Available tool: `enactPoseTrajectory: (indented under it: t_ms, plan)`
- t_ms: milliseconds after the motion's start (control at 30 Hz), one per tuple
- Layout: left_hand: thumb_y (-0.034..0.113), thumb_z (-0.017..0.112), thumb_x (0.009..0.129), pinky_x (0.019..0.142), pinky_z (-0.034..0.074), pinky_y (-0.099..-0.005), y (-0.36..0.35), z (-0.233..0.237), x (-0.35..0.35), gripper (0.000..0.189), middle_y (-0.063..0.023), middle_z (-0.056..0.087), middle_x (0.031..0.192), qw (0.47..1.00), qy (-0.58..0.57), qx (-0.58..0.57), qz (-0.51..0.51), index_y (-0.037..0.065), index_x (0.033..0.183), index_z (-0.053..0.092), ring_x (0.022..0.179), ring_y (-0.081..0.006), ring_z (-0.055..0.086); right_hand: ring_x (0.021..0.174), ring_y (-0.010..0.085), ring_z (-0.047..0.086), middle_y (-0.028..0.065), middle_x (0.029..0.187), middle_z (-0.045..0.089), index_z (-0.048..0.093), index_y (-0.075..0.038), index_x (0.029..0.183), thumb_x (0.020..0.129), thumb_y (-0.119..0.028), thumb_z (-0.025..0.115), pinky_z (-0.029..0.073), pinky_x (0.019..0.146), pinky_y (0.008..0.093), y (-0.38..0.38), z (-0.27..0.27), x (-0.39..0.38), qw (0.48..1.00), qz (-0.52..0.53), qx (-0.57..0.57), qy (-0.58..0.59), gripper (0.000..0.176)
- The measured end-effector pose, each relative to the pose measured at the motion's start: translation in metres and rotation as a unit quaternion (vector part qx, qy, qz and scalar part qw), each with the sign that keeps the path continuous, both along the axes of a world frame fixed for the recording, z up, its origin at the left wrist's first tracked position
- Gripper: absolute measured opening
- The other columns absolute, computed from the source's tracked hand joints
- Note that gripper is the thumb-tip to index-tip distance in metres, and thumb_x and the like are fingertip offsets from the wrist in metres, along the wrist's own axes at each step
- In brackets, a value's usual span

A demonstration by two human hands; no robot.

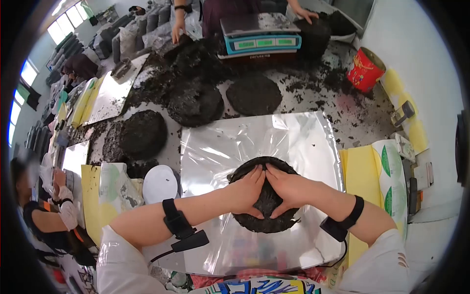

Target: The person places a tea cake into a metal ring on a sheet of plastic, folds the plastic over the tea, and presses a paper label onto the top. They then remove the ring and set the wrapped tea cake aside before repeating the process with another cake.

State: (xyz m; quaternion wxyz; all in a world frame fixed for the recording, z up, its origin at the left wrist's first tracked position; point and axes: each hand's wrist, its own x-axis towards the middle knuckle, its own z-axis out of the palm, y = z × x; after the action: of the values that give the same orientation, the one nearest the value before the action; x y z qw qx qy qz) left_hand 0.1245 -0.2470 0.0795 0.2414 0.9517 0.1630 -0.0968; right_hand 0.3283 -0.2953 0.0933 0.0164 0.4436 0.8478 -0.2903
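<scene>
A round, dark, crumbly cake [267, 215] lies on a shiny clear film over a silvery sheet [205, 166] in front of me. My left hand [247, 191] rests on its left part and my right hand [286, 190] on its right part. The fingertips meet near the cake's far edge, and the thumbs point toward each other near its middle, leaving dark material visible between them. Both palms lie flat with the fingers stretched out. Black straps with small devices sit on both forearms.
Beyond the sheet lie dark round cakes [253, 94] and loose dark material. A blue scale [263, 44] stands at the back, beside a person's hands. A red bucket [366, 69] is back right. Yellow packs [360, 181] flank the sheet; a white disc [160, 185] and another person are left.
</scene>
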Motion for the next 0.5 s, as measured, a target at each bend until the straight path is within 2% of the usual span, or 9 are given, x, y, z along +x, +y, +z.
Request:
enactPoseTrajectory:
  t_ms: [67, 100, 167, 233, 267, 333, 367, 467, 500]
  plan:
    - [0.055, 0.078, 0.065, 0.115, 0.026, -0.0434, 0.005, -0.022, 0.011, 0.118, -0.0374, 0.022, 0.146, 0.999, 0.035, -0.015, 0.014, -0.020, 0.137, 0.023, 0.139, -0.0455, 0.024, 0.133, 0.0456, 0.035, 0.0419, 0.143, 0.022, 0.029, 0.023, 0.131, 0.058, -0.056, 0.082, 0.035, 0.110, 0.0393, 0.017, -0.014, -0.004, 0.993, 0.022, -0.101, -0.065, 0.120]
    - [0.055, 0.078, 0.065, 0.115, 0.026, -0.0434, 0.001, -0.030, 0.016, 0.118, -0.0374, 0.022, 0.146, 0.999, 0.038, -0.020, 0.011, -0.020, 0.137, 0.023, 0.139, -0.0455, 0.024, 0.130, 0.0412, 0.040, 0.0370, 0.143, 0.027, 0.028, 0.020, 0.134, 0.061, -0.047, 0.082, 0.044, 0.102, 0.0397, 0.003, -0.026, -0.010, 0.994, 0.006, -0.001, -0.110, 0.112]
    - [0.052, 0.079, 0.062, 0.112, 0.031, -0.0421, -0.024, -0.042, 0.015, 0.118, -0.0348, 0.025, 0.146, 0.978, 0.063, 0.185, 0.069, -0.018, 0.138, 0.024, 0.138, -0.0430, 0.029, 0.130, 0.0391, 0.041, 0.0321, 0.144, 0.030, 0.031, 0.017, 0.135, 0.061, -0.043, 0.082, 0.048, 0.099, 0.0387, -0.022, -0.073, -0.025, 0.986, -0.068, 0.088, -0.124, 0.108]
    - [0.051, 0.079, 0.061, 0.111, 0.032, -0.0415, -0.018, -0.042, 0.018, 0.117, -0.0339, 0.026, 0.147, 0.977, 0.053, 0.196, 0.067, -0.018, 0.138, 0.025, 0.138, -0.0422, 0.029, 0.130, 0.0342, 0.043, 0.0200, 0.148, 0.032, 0.035, 0.010, 0.137, 0.060, -0.032, 0.083, 0.054, 0.090, 0.0355, -0.020, -0.070, -0.033, 0.962, -0.155, 0.179, -0.136, 0.101]
    - [0.050, 0.080, 0.060, 0.111, 0.033, -0.0409, -0.022, -0.041, 0.014, 0.117, -0.0330, 0.026, 0.147, 0.977, 0.052, 0.197, 0.063, -0.017, 0.138, 0.025, 0.138, -0.0413, 0.030, 0.130, 0.0360, 0.043, 0.0236, 0.147, 0.031, 0.033, 0.011, 0.137, 0.058, -0.030, 0.085, 0.053, 0.092, 0.0363, -0.021, -0.053, -0.030, 0.978, -0.162, 0.077, -0.103, 0.104]
    - [0.040, 0.085, 0.058, 0.112, 0.033, -0.0399, -0.001, -0.031, 0.012, 0.117, -0.0345, 0.024, 0.147, 0.991, 0.071, 0.111, -0.012, -0.016, 0.140, 0.023, 0.139, -0.0417, 0.028, 0.128, 0.0378, 0.044, 0.0270, 0.147, 0.030, 0.031, 0.012, 0.138, 0.056, -0.028, 0.087, 0.052, 0.093, 0.0365, -0.013, -0.047, -0.016, 0.989, -0.070, 0.092, -0.094, 0.106]
    - [0.035, 0.085, 0.057, 0.111, 0.034, -0.0381, 0.009, -0.015, 0.011, 0.115, -0.0334, 0.025, 0.147, 0.990, 0.103, 0.075, -0.053, -0.014, 0.141, 0.023, 0.138, -0.0398, 0.029, 0.113, 0.0343, 0.058, 0.0260, 0.145, 0.034, 0.046, 0.010, 0.128, 0.054, -0.026, 0.088, 0.054, 0.087, 0.0411, -0.002, -0.046, -0.006, 0.985, 0.030, 0.099, -0.137, 0.092]
    - [0.025, 0.086, 0.055, 0.110, 0.035, -0.0347, -0.009, -0.022, 0.004, 0.113, -0.0305, 0.027, 0.147, 0.989, 0.116, 0.078, -0.052, -0.011, 0.142, 0.023, 0.137, -0.0362, 0.033, 0.112, 0.0345, 0.059, 0.0264, 0.147, 0.032, 0.049, 0.008, 0.124, 0.057, -0.022, 0.086, 0.055, 0.085, 0.0398, -0.004, -0.011, -0.018, 0.970, 0.080, -0.011, -0.231, 0.082]
    - [0.021, 0.086, 0.054, 0.110, 0.036, -0.0331, -0.015, -0.033, 0.002, 0.113, -0.0286, 0.029, 0.147, 0.988, 0.090, 0.127, -0.007, -0.009, 0.143, 0.023, 0.136, -0.0345, 0.036, 0.110, 0.0334, 0.060, 0.0234, 0.144, 0.038, 0.052, 0.004, 0.121, 0.063, -0.017, 0.080, 0.055, 0.084, 0.0402, -0.021, -0.055, -0.018, 0.984, -0.034, 0.114, -0.135, 0.068]
